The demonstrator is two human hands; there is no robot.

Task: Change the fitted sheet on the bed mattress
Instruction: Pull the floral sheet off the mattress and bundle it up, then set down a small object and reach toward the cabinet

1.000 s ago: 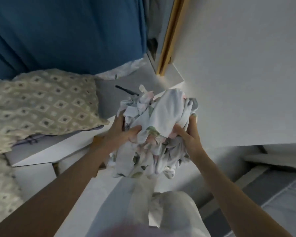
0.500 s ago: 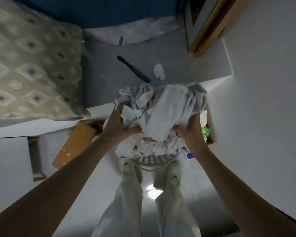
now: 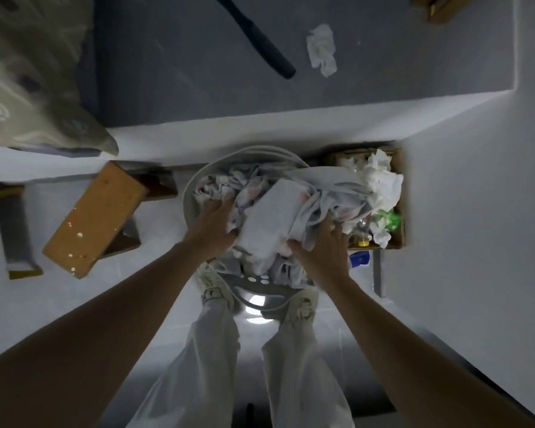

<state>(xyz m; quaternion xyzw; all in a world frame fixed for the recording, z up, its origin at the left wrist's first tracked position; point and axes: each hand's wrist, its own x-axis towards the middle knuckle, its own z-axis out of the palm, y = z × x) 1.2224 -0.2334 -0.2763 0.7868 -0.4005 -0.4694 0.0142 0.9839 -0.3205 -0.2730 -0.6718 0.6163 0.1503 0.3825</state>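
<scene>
Soft, crumpled sheet point(image 3: 269, 217), pale cloth with faint pink blotches, bunched into the round grey perforated plastic basket point(image 3: 189, 193). Left hand point(image 3: 212, 225) curls into the bundle at the basket's left rim; right hand point(image 3: 325, 245) grips folds at its right side. The bare grey mattress point(image 3: 183, 57) lies just beyond the basket, a cardboard box point(image 3: 399, 230) of rubbish beside it.
</scene>
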